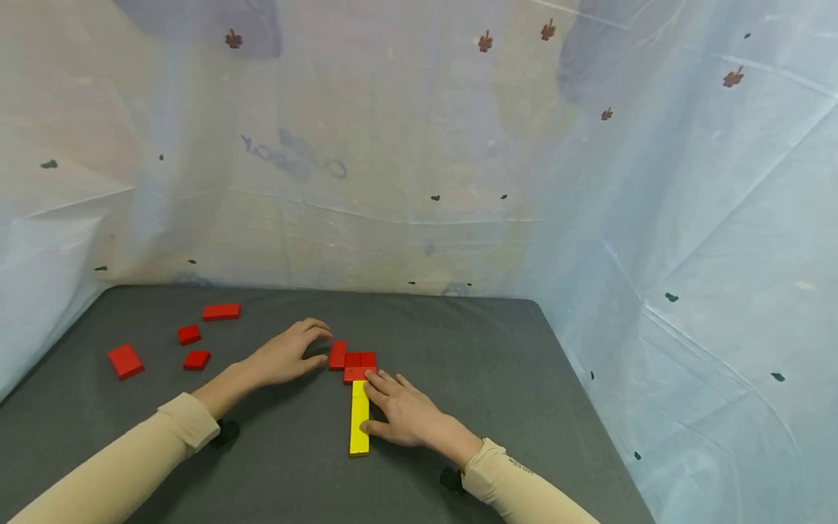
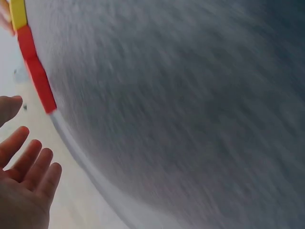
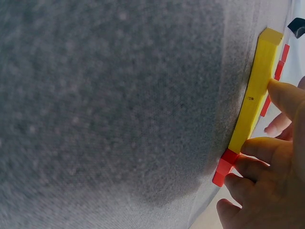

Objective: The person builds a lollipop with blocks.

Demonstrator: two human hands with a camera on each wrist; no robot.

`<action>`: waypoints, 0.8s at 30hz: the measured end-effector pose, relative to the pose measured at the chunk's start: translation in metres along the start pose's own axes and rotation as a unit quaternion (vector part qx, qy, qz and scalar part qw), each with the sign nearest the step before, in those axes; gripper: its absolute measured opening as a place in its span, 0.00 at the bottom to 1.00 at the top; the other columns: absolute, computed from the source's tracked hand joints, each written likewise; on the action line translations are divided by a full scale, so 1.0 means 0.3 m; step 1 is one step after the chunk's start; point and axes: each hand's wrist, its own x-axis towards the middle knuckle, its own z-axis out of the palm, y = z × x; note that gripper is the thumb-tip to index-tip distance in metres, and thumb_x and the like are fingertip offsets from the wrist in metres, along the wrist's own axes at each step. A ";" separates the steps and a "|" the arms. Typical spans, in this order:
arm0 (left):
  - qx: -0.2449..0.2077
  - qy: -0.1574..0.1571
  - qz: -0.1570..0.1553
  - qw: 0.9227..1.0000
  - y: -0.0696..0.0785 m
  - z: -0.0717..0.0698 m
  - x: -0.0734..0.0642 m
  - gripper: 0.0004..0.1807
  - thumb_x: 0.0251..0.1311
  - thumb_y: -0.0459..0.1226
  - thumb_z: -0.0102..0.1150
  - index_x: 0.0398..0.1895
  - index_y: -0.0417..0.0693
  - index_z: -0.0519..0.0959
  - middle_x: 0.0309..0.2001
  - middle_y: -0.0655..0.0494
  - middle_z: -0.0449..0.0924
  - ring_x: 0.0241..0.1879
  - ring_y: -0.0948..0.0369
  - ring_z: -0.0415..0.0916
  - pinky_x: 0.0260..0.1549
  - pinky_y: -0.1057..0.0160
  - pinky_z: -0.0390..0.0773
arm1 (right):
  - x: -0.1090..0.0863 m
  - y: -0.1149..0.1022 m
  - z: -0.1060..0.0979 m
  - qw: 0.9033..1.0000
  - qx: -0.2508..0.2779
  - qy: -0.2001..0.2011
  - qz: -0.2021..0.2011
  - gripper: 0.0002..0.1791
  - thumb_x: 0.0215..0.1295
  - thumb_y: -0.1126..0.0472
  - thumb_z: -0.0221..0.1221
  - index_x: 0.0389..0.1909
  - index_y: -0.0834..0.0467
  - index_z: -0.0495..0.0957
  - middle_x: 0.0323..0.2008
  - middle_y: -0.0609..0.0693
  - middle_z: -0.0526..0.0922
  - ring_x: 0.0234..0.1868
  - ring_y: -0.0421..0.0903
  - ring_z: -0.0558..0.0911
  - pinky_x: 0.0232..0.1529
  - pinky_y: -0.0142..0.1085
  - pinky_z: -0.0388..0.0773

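The right hand (image 1: 407, 415) is resting unclenched fingers on a yellow bar (image 1: 358, 439) and red block (image 1: 352, 375), a red tile (image 1: 337, 355) lying just beside the left hand's (image 1: 288, 355) empty, relaxed fingers.

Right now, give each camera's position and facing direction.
Head: on the head, looking forward and down at the table; left hand, right hand and forearms show.
Left wrist: on that wrist, facing table and red blocks; left hand and a sliver of the right show.
Right wrist: on that wrist, facing the yellow bar; right hand shows, left fingertips behind.
All share the yellow bar.
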 end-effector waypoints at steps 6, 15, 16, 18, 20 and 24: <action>-0.002 0.030 -0.024 0.999 -0.056 -0.080 -0.052 0.23 0.67 0.37 0.70 0.63 0.38 0.78 0.65 0.43 0.73 0.63 0.43 0.74 0.57 0.40 0.79 | -0.006 0.004 0.000 1.000 0.008 0.003 -0.007 0.41 0.77 0.37 0.54 0.82 0.54 0.59 0.83 0.47 0.51 0.83 0.47 0.52 0.80 0.50 0.53; 0.006 0.070 -0.071 0.995 -0.179 -0.190 -0.152 0.23 0.69 0.35 0.67 0.63 0.35 0.77 0.66 0.38 0.70 0.63 0.38 0.71 0.55 0.35 0.76 | -0.006 0.002 -0.003 1.000 0.001 0.005 -0.011 0.41 0.77 0.36 0.53 0.82 0.54 0.59 0.83 0.47 0.52 0.83 0.47 0.52 0.80 0.49 0.53; 0.009 0.075 -0.073 0.994 -0.193 -0.201 -0.163 0.22 0.69 0.34 0.66 0.63 0.35 0.77 0.66 0.37 0.69 0.62 0.38 0.72 0.54 0.35 0.76 | -0.005 0.001 -0.004 1.000 0.000 0.005 -0.010 0.41 0.77 0.36 0.53 0.82 0.53 0.59 0.83 0.47 0.52 0.83 0.46 0.52 0.80 0.48 0.54; 0.017 0.086 -0.077 0.993 -0.221 -0.219 -0.188 0.22 0.69 0.34 0.66 0.63 0.34 0.77 0.65 0.35 0.69 0.61 0.37 0.72 0.52 0.34 0.76 | -0.005 0.002 -0.002 1.000 0.002 0.005 -0.009 0.41 0.77 0.36 0.53 0.82 0.53 0.59 0.83 0.47 0.52 0.83 0.47 0.52 0.80 0.49 0.53; 0.024 0.094 -0.084 0.992 -0.248 -0.236 -0.215 0.22 0.68 0.34 0.67 0.62 0.34 0.77 0.65 0.35 0.69 0.60 0.37 0.72 0.51 0.33 0.76 | -0.004 0.001 -0.001 1.000 0.004 0.004 -0.009 0.41 0.77 0.36 0.53 0.82 0.53 0.59 0.83 0.47 0.52 0.83 0.47 0.52 0.80 0.49 0.53; 0.033 0.107 -0.102 0.988 -0.295 -0.268 -0.276 0.21 0.67 0.33 0.68 0.60 0.34 0.78 0.63 0.33 0.69 0.59 0.36 0.71 0.49 0.32 0.75 | -0.001 0.001 0.000 1.000 0.006 0.004 -0.008 0.41 0.77 0.36 0.53 0.82 0.53 0.58 0.83 0.47 0.51 0.83 0.47 0.52 0.80 0.49 0.53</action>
